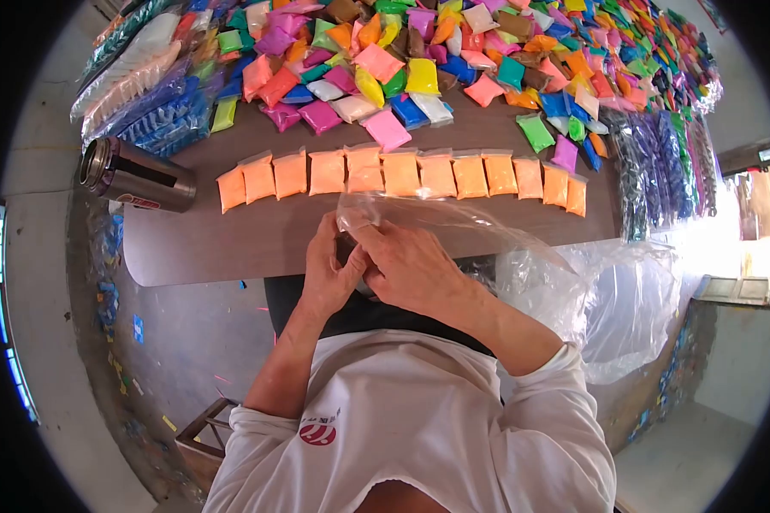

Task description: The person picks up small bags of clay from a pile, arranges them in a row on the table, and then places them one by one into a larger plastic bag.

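A long clear plastic bag [470, 215] stretches rightward from my hands over the table's front edge. My left hand [329, 269] has its fingers curled at the bag's bunched end. Right against it, my right hand [411, 267] is closed on the same film, thumbs close together. The fingertips are partly hidden by the hands and the shiny plastic. Just beyond them, a row of small orange packets [470, 176] lies side by side across the table [222, 248].
Many mixed coloured packets [376, 64] are heaped at the back. Stacked clear-wrapped strips lie at the left [158, 111] and right [659, 171]. A steel flask [158, 181] lies at the left edge. Loose clear plastic bags [629, 299] hang at the right front.
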The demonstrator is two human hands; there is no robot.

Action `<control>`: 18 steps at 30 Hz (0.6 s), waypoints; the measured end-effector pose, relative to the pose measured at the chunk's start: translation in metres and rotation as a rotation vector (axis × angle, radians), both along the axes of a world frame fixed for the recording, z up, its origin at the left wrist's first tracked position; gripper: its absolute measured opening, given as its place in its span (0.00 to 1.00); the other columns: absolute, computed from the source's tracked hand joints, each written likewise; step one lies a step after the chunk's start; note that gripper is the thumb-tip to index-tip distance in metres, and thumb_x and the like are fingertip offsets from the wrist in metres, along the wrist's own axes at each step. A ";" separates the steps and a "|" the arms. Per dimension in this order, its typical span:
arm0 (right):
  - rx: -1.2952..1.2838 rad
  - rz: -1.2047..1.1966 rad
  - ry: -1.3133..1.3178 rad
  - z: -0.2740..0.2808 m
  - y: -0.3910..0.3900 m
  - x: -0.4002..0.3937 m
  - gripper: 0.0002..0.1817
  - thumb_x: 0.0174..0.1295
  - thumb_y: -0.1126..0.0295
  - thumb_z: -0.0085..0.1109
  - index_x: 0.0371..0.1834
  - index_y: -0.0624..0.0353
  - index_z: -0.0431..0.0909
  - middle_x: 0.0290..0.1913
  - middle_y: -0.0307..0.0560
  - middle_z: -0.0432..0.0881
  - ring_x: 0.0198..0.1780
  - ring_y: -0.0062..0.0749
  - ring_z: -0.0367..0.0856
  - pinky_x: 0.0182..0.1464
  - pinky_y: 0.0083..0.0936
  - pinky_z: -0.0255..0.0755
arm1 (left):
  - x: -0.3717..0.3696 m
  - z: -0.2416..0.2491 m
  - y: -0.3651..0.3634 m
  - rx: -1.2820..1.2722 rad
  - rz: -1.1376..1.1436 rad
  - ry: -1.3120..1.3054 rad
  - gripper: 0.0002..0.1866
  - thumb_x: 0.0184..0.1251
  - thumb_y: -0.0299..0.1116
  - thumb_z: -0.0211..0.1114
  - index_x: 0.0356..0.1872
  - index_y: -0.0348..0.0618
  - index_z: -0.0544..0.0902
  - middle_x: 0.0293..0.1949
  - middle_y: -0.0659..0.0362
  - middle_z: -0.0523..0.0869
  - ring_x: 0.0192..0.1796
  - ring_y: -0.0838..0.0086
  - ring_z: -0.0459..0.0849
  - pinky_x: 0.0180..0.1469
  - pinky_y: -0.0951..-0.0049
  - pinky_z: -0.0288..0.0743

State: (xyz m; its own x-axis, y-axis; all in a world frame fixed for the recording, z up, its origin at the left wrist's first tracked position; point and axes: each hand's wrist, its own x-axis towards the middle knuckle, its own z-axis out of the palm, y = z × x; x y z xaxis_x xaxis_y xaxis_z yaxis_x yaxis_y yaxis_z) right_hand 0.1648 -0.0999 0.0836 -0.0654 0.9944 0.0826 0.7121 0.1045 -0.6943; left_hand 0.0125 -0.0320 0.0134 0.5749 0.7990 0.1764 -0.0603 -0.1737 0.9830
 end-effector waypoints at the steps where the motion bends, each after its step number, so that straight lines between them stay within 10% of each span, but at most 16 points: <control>1: -0.014 0.005 -0.016 0.002 0.001 0.001 0.30 0.55 0.78 0.60 0.65 0.59 0.71 0.50 0.59 0.85 0.49 0.57 0.85 0.46 0.46 0.80 | 0.001 -0.001 0.000 0.018 0.014 0.008 0.27 0.74 0.44 0.67 0.62 0.34 0.73 0.52 0.52 0.83 0.54 0.71 0.80 0.59 0.69 0.74; 4: 0.337 0.014 0.011 0.000 0.007 0.000 0.27 0.55 0.79 0.59 0.62 0.58 0.72 0.52 0.57 0.84 0.54 0.56 0.82 0.51 0.45 0.79 | 0.002 -0.017 -0.002 -0.005 0.057 -0.051 0.25 0.75 0.44 0.65 0.61 0.34 0.74 0.51 0.53 0.83 0.53 0.72 0.80 0.57 0.69 0.75; 13: -0.026 0.077 -0.066 -0.006 -0.006 0.008 0.32 0.55 0.72 0.66 0.66 0.58 0.70 0.50 0.58 0.85 0.55 0.54 0.83 0.58 0.47 0.73 | 0.004 -0.010 -0.009 -0.101 0.064 0.014 0.22 0.76 0.42 0.61 0.59 0.33 0.76 0.48 0.50 0.85 0.53 0.66 0.83 0.62 0.64 0.73; 16: -0.015 0.056 -0.145 -0.006 -0.022 0.019 0.34 0.55 0.71 0.67 0.68 0.59 0.68 0.47 0.58 0.85 0.51 0.57 0.84 0.57 0.48 0.74 | 0.008 -0.004 -0.003 0.561 0.133 0.264 0.18 0.75 0.38 0.61 0.56 0.34 0.79 0.48 0.49 0.86 0.54 0.55 0.83 0.69 0.55 0.68; 18: -0.047 -0.013 -0.118 -0.005 -0.033 0.026 0.30 0.55 0.71 0.67 0.63 0.60 0.71 0.46 0.57 0.85 0.50 0.57 0.84 0.55 0.48 0.74 | 0.010 -0.011 -0.003 0.518 0.157 0.238 0.16 0.74 0.37 0.61 0.54 0.35 0.80 0.48 0.49 0.86 0.54 0.51 0.82 0.72 0.51 0.64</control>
